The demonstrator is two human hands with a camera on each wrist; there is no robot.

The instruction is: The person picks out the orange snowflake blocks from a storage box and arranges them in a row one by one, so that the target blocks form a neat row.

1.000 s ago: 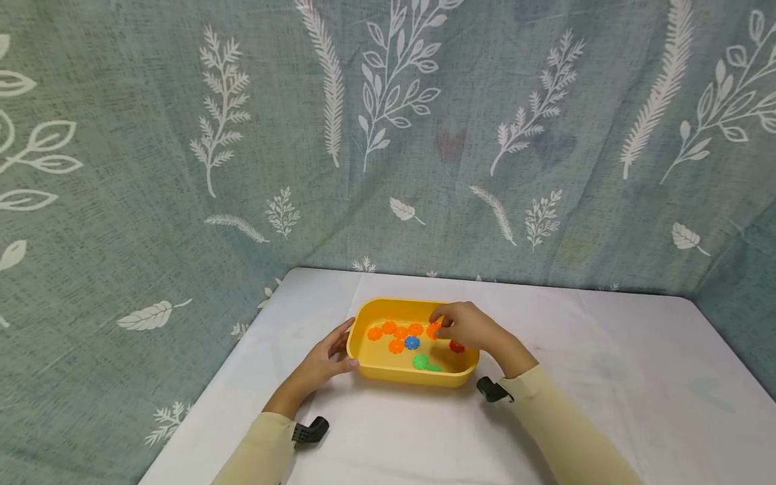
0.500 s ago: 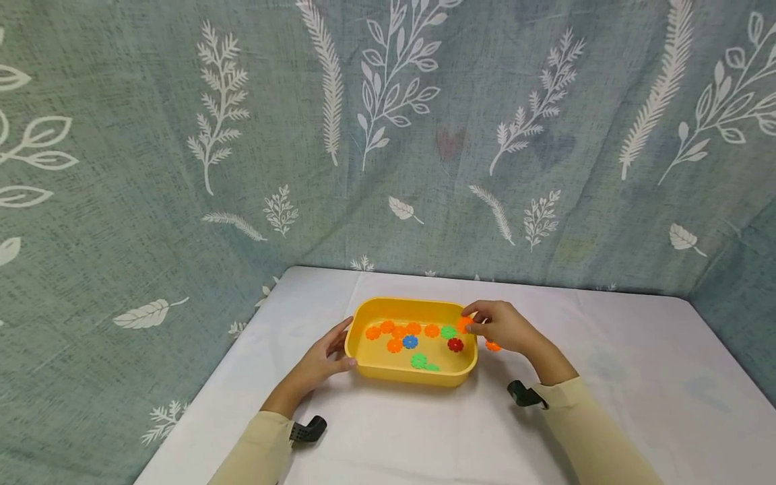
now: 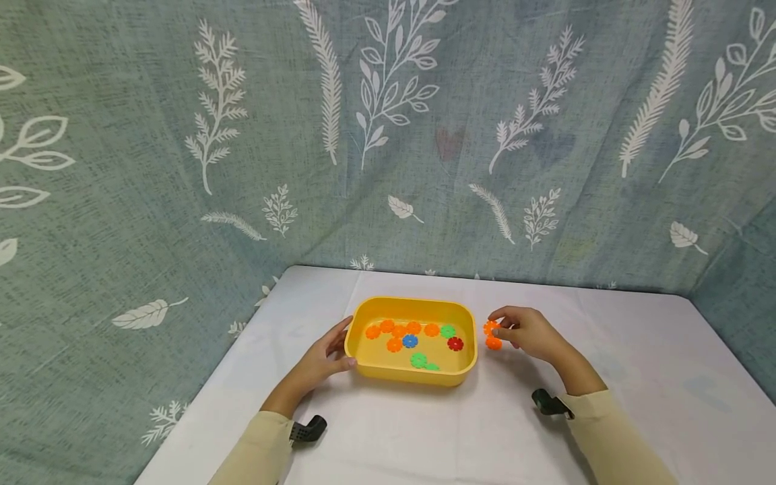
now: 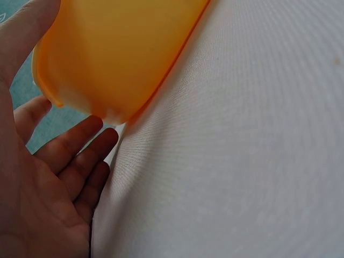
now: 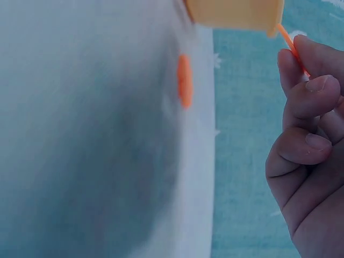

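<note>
A yellow tray [image 3: 412, 374] stands on the table with several small flower-shaped plastic discs in it. My left hand [image 3: 318, 360] rests on the tray's left end, thumb at the near corner and relaxed fingers along the end wall; the left wrist view shows the fingertips [image 4: 94, 122] against that wall. Just right of the tray, my right hand [image 3: 533, 333] pinches an orange flower-shaped disc [image 3: 490, 327] between thumb and index finger. In the right wrist view it is edge-on, above the tabletop. Another orange disc [image 3: 494, 343] lies on the table below it.
Inside the tray are several orange discs [image 3: 395, 345], a blue disc [image 3: 410, 341], a red disc [image 3: 455, 344] and green discs [image 3: 419, 360]. White cloth covers the table [image 3: 606, 364]. A leaf-patterned curtain [image 3: 461, 135] hangs behind it.
My right hand has lifted an orange disc out of the tray and carried it right, past the rim, to above the table. My left hand has stayed at the tray's left end.
</note>
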